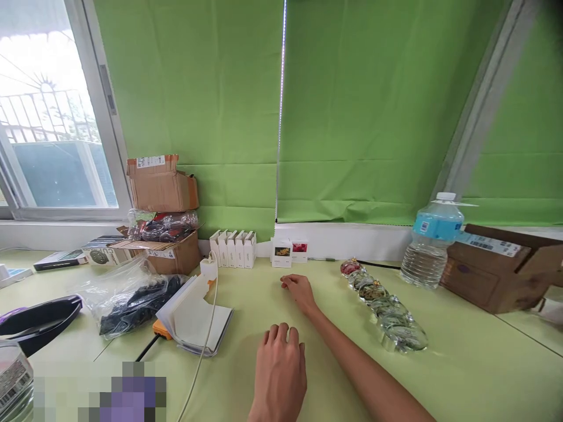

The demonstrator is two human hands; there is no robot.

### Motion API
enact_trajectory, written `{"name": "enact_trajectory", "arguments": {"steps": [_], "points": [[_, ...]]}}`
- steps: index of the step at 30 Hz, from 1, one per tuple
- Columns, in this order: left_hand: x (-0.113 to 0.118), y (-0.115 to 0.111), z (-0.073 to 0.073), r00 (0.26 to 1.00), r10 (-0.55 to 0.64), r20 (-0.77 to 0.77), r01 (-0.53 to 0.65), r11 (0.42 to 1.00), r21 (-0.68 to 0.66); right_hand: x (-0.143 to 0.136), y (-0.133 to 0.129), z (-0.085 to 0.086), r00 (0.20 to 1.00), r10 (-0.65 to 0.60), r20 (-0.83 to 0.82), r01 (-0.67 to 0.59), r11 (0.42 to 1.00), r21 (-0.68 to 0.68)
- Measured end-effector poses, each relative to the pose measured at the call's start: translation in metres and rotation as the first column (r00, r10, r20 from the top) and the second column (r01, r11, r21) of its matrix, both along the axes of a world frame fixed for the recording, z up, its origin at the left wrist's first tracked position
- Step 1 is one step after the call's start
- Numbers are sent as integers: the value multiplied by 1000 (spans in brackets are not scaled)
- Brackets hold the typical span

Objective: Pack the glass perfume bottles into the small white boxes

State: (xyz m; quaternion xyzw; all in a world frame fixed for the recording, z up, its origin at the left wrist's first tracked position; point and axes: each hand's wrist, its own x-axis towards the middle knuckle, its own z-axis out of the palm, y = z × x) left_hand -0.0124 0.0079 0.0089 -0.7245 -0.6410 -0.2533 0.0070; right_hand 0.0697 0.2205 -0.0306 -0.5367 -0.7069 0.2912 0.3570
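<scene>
Two hands are resting on the table (pixel 461 375) in the head view, neither one holding anything. The left hand (pixel 280 369) is lying palm down near the bottom centre, fingers together and slightly curled, empty. The right hand (pixel 299 291) is reaching further out, fingers loosely extended with tips touching the tabletop, also empty, arm running back to the lower right.

Nearest to the right hand: two small picture boxes (pixel 282 252) standing upright just beyond its fingertips, against the white sill. They are looking like thin card, so judging them light, stiff enough but crushable; best taken by pinching the two side faces, thumb against fingers.

Right of that hand a row of glass domes (pixel 383 306) is running diagonally toward the near edge, pieces touching one another. Judging them heavy for their size, smooth, slippery, breakable; each wants a grip around its base edge, not over the curved top.

Also sitting around: white boxes in a row (pixel 233 248), a water bottle (pixel 431 241), a brown carton (pixel 497 269), a stack of papers with a cable (pixel 196 321), a plastic bag of dark items (pixel 127 299)
</scene>
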Motion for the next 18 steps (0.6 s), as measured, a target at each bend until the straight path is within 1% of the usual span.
{"name": "enact_trajectory", "arguments": {"steps": [3,5,8,10,12,14,18], "points": [[-1,-1,2,999,26,-29,-26,1000,-7,-18,-5,8,994,39,101,-44,998,48],[-2,-1,3,996,78,-42,-78,997,-11,-31,-7,18,980,64,189,-83,992,96],[-5,1,3,985,166,-39,-167,986,-9,-50,-6,41,933,106,343,-173,970,169],[-6,1,3,979,200,-38,-201,979,-23,-62,-3,58,888,137,440,-242,951,192],[-7,0,4,978,207,-42,-209,977,-46,-74,2,73,844,154,515,-295,933,204],[-7,-1,5,980,195,-45,-197,978,-60,-86,9,85,809,156,566,-331,917,221],[-6,-1,5,984,170,-60,-175,980,-92,-104,23,97,768,135,626,-361,898,251]]}}
